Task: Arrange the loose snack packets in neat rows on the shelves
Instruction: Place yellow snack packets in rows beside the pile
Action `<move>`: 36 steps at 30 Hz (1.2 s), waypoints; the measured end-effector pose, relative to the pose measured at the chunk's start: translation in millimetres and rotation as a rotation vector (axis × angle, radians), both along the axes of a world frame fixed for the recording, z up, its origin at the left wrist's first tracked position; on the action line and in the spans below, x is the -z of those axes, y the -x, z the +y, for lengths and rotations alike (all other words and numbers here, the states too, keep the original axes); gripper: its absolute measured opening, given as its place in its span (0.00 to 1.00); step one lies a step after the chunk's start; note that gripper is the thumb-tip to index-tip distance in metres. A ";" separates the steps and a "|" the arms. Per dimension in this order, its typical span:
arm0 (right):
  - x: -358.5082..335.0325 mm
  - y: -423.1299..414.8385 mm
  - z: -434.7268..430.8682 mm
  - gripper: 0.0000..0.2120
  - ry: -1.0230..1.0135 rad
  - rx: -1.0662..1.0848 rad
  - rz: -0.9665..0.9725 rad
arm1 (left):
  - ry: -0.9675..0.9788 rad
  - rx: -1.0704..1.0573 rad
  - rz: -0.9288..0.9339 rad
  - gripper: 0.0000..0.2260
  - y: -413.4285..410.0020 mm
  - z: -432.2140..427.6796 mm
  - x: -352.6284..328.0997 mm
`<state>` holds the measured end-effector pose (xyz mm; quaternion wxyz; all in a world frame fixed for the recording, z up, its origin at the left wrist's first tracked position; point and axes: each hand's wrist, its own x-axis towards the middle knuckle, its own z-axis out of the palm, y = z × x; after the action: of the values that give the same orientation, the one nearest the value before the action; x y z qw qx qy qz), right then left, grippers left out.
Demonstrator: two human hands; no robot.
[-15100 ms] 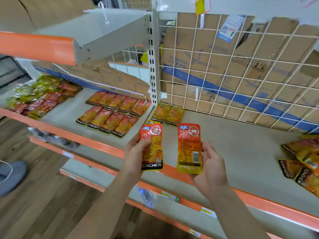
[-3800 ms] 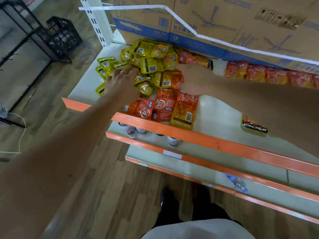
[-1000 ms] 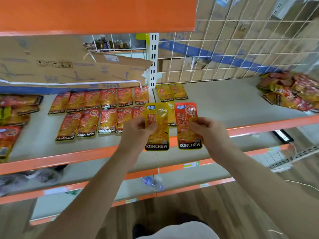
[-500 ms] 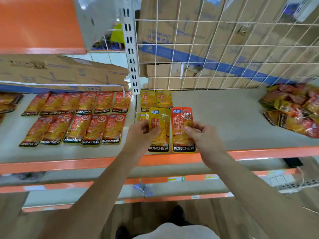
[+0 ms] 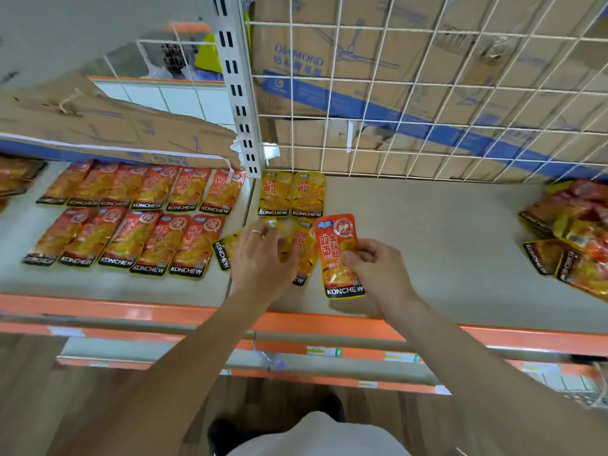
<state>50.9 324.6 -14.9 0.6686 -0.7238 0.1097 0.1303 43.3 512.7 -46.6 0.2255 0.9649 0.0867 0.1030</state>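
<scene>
Now you are pinching a red packet (image 5: 338, 258) between the thumb and curled fingers of your right hand (image 5: 378, 269) over the shelf (image 5: 434, 238), while your left hand (image 5: 261, 258) is resting, fingers loosely spread, on a yellow packet (image 5: 304, 246) before the yellow pair (image 5: 291, 195).

forearms (image 5: 184, 357): both bare along whole visible length
left hand (image 5: 260, 258): thin gold-coloured ring (image 5: 256, 232) on one finger
top (image 5: 316, 436): off-white, near bottom centre
shoes (image 5: 332, 408): dark, partly hidden by top
</scene>
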 end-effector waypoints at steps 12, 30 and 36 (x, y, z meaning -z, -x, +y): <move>6.5 -5.4 13.9 0.10 -0.038 0.003 0.031 | -0.252 0.264 0.184 0.24 21.1 51.9 -9.9; -0.4 -3.1 10.9 0.11 -0.032 -0.002 0.012 | -0.167 0.328 0.025 0.18 6.9 39.5 3.3; 0.1 -1.0 7.1 0.08 -0.067 0.032 0.040 | -0.400 0.578 0.086 0.22 6.9 27.7 0.4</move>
<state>52.0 331.7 -15.0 0.6922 -0.6964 0.1304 0.1376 36.4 540.4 -47.0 0.0480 0.9781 -0.2021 0.0091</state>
